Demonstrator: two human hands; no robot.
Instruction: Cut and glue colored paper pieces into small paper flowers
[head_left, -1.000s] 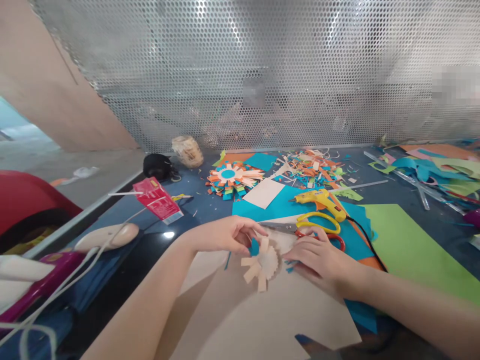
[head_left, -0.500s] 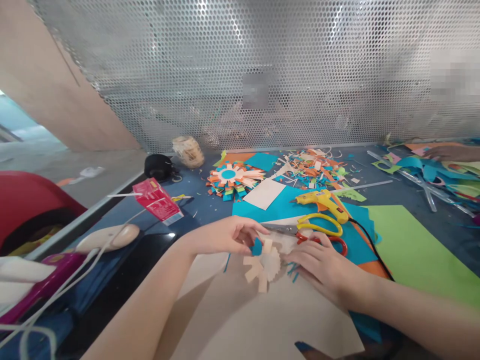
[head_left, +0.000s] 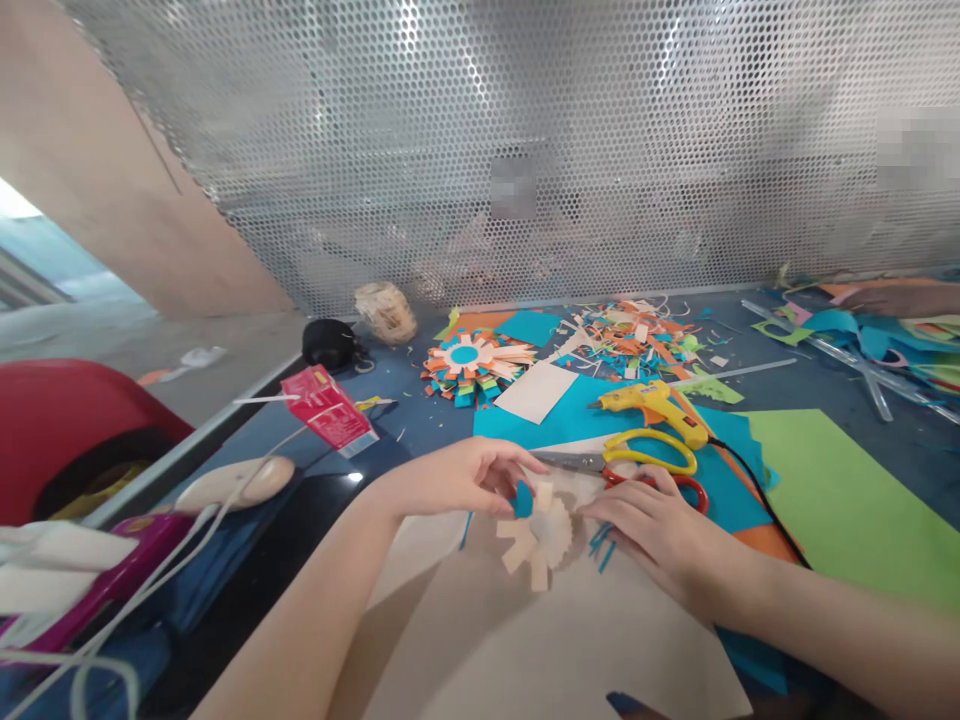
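A small blue paper piece point(head_left: 523, 499) is pinched between the thumb and fingers of my left hand point(head_left: 484, 478). Just below and right of it lies a cream paper cutout point(head_left: 539, 548) with tabs on one side and a jagged edge on the other, on a large cream sheet point(head_left: 540, 650). My right hand point(head_left: 652, 525) rests on the sheet, fingers loosely spread, beside thin blue strips point(head_left: 602, 548). Scissors point(head_left: 651, 452) with yellow and red handles lie behind my right hand, partly covered by it.
A yellow glue gun point(head_left: 654, 403), a layered paper flower point(head_left: 465, 357) and a scrap pile point(head_left: 637, 338) lie farther back. Left are a red carton point(head_left: 326, 408), a jar point(head_left: 385, 312) and white cables point(head_left: 172, 560). Another person's hand point(head_left: 900, 299) is at the far right.
The whole view has shifted, so everything appears slightly farther right. The blue piece in my left hand looks a little more upright. My right hand stays by the strips.
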